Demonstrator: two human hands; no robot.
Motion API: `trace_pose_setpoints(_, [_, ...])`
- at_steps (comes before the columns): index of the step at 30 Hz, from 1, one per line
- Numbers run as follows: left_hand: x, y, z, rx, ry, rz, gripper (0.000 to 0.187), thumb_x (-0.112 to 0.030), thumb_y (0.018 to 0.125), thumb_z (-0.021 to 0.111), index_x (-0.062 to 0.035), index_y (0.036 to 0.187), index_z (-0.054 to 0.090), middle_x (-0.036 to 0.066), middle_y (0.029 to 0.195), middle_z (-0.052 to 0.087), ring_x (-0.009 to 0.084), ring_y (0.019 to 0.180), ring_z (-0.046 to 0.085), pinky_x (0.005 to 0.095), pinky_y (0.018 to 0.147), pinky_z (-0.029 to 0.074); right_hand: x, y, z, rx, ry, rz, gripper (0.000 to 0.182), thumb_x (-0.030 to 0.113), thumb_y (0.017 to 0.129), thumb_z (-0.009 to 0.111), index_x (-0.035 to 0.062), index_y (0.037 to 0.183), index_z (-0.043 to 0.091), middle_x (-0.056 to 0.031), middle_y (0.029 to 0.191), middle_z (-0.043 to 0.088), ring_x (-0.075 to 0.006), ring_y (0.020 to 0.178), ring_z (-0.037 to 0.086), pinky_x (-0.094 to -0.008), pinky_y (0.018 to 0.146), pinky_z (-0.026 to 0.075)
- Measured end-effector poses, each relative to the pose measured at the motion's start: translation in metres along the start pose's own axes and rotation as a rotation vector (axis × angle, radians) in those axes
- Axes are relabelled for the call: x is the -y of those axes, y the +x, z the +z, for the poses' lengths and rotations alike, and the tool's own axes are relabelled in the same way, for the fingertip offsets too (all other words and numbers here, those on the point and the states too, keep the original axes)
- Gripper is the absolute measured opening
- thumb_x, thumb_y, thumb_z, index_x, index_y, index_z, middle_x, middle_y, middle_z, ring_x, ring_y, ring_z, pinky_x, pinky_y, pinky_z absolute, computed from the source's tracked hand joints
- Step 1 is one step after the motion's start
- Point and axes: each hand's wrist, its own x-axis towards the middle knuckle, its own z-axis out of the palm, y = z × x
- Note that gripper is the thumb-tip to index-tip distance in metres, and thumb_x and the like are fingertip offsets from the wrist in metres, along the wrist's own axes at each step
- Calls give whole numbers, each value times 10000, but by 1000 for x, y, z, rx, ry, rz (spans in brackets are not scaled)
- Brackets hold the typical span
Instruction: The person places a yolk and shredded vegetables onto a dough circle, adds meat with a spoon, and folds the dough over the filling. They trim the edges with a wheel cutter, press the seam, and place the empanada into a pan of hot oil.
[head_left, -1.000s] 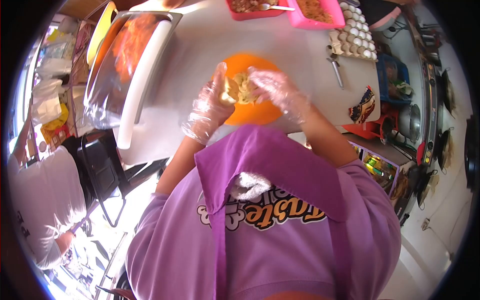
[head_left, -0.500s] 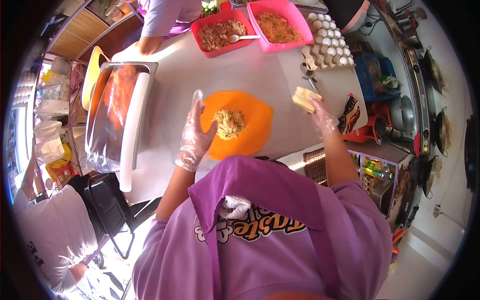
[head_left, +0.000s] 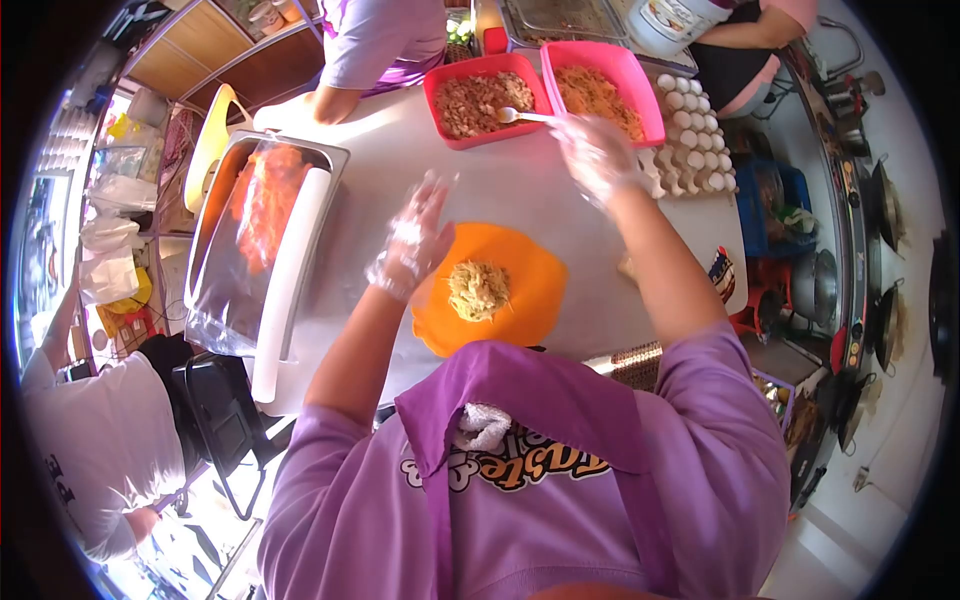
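Tabletop point(head_left: 390, 150) is partly hidden by the right forearm point(head_left: 668, 270). At one o'clock from a shredded mound point(head_left: 478, 291), the right hand point(head_left: 598, 155) blurs beside a spoon point(head_left: 512, 115); its grip cannot be told. Left hand point(head_left: 413, 238), ten o'clock: fingers extended, holding nothing. Pale and stringy, the mound sits mid orange sheet point(head_left: 536, 285).

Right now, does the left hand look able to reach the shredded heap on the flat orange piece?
Probably yes: the left hand looks empty, near the flat orange piece, and nothing visible blocks its way to the shredded heap.
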Motion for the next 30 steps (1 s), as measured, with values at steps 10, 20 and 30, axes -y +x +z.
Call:
trace_pose_setpoints(10, [47,139,35,6,-451,-865,348,-322,848,587,-52,1058,652,219,973,671,381,914,645,432,838,496,38,82,61,254,-585,569,343,249,910,422,49,1089,635,-165,1177,621,-313,1084,600,-403,881,491])
trace_pose_setpoints(20, [73,126,21,259,381,-36,273,-220,804,539,3,900,664,219,880,674,364,854,657,407,762,524,3,105,76,227,-494,510,416,362,937,420,66,1151,620,-164,1192,617,-323,1084,597,-390,893,483])
trace_pose_setpoints(30, [88,99,22,-124,-961,-867,199,-194,923,564,-17,840,601,80,692,641,145,572,643,257,536,534,61,94,96,435,-580,204,212,162,887,502,68,983,667,-177,1027,663,-347,983,636,-391,796,507])
